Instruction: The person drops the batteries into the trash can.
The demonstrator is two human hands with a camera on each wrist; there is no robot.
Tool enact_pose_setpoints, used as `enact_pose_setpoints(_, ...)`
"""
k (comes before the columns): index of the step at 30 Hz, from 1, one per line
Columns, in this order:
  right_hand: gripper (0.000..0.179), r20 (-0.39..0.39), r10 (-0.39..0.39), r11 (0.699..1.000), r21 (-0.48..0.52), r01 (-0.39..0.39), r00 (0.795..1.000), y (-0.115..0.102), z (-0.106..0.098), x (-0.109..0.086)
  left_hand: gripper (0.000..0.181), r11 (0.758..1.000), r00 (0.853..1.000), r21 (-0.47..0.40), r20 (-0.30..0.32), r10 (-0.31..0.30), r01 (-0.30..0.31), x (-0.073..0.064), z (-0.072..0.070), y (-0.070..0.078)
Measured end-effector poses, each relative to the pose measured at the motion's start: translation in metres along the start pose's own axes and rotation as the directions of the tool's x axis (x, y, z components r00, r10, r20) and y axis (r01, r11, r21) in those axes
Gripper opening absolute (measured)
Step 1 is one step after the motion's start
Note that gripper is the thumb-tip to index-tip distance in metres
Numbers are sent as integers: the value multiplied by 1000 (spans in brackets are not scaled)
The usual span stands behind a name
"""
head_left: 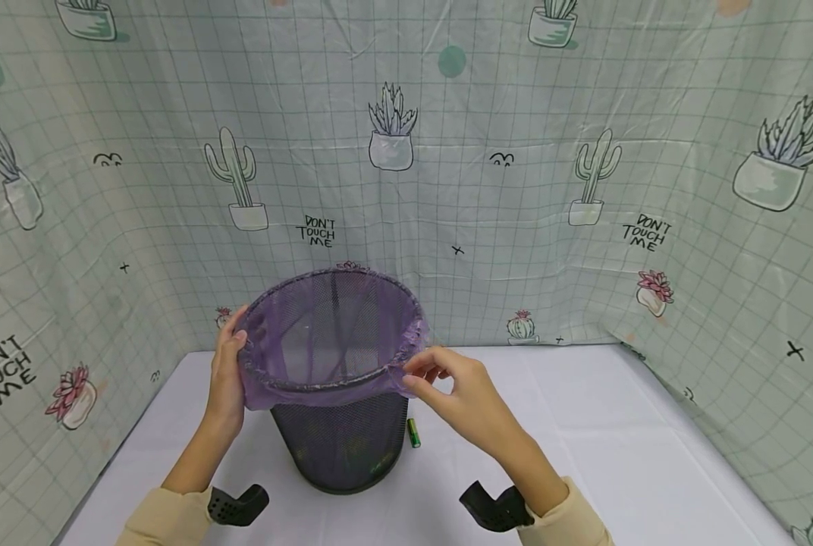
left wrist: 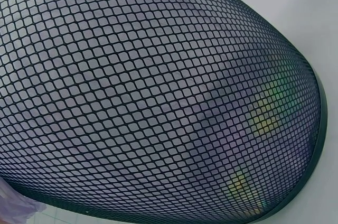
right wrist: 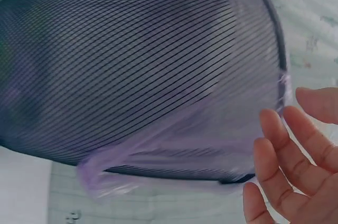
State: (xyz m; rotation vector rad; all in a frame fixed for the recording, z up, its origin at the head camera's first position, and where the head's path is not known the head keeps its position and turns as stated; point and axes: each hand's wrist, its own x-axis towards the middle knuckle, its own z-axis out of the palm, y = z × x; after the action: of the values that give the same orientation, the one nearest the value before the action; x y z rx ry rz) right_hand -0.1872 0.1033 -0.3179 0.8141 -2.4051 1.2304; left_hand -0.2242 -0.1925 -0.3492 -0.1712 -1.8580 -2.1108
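Observation:
A black mesh trash bin (head_left: 341, 440) stands on the table, lined with a thin purple trash bag (head_left: 311, 398) whose edge is folded down outside the rim. At the left side of the rim, my left hand (head_left: 227, 371) grips the bag-covered edge, thumb over the top. My right hand (head_left: 464, 390) is at the rim's right front, fingertips beside the bag. In the right wrist view its fingers are loosely bent, with a gap between thumb and index. The fold of the bag (right wrist: 211, 129) hangs along the mesh there. My left hand is out of sight in the left wrist view.
A green battery (head_left: 413, 433) lies on the white table (head_left: 557, 425), just right of the bin's base. Blurred yellow-green shapes (left wrist: 264, 113) show through the mesh near the bottom. A cactus-print curtain (head_left: 461, 189) encloses the back and sides.

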Motion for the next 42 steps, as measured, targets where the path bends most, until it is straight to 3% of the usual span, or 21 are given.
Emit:
enact_pose_setpoints(7, 18, -14, 153, 987, 55, -152, 988, 38, 9, -7, 52, 1000, 1000, -2, 1, 2, -2, 2, 0, 1)
enact_pose_setpoints(16, 25, 27, 364, 929, 61, -365, 931, 86, 32, -14, 52, 1000, 1000, -2, 5, -1, 1, 2, 0, 0)
enact_pose_setpoints(28, 44, 63, 434, 897, 60, -438, 899, 122, 57, -21, 51, 1000, 1000, -8, 4, 6, -6, 2, 0, 0)
enact_pose_setpoints(42, 43, 131, 453, 887, 32, -461, 882, 145, 86, -34, 53, 1000, 1000, 18, -9, -15, 15, 1, -1, -1)
